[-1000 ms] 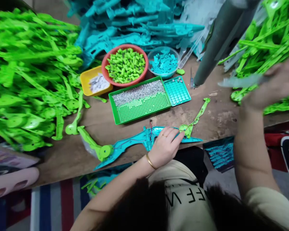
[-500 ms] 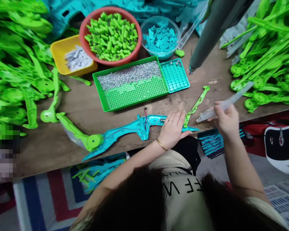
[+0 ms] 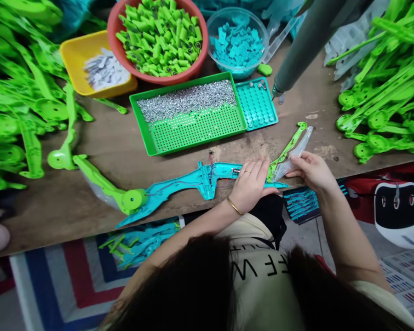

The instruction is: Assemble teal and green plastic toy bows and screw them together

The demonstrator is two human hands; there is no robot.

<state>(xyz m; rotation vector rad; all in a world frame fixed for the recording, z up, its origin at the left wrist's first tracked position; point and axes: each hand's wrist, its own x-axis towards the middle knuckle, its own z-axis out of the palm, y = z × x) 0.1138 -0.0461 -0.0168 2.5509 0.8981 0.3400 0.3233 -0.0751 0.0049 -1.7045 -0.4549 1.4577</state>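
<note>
My left hand (image 3: 249,183) lies flat, fingers stretched out, over the right part of a blue plastic toy bow body (image 3: 179,183). Thin red wires run along the body. My right hand (image 3: 312,171) pinches a translucent plastic strip (image 3: 301,146) against the slim green limb (image 3: 290,146) at the body's right end. The strip's lower end meets the limb's base; its upper end stands slightly apart from it. At the body's left end, another green limb (image 3: 101,180) with a round hub carries a similar clear strip. My left palm hides part of the body.
A green tray (image 3: 193,140) of screws and a blue tray (image 3: 258,108) stand behind the bow. Beyond are a red bowl (image 3: 114,34), a yellow tub (image 3: 71,59) and a clear bowl (image 3: 221,23). A dark powered screwdriver (image 3: 296,55) hangs above. Green limbs (image 3: 382,115) pile up at both sides.
My right hand has brought the translucent strip left and down, from apart in the air to the right-hand green limb. My left hand stays on the blue body. The camera view has shifted slightly.
</note>
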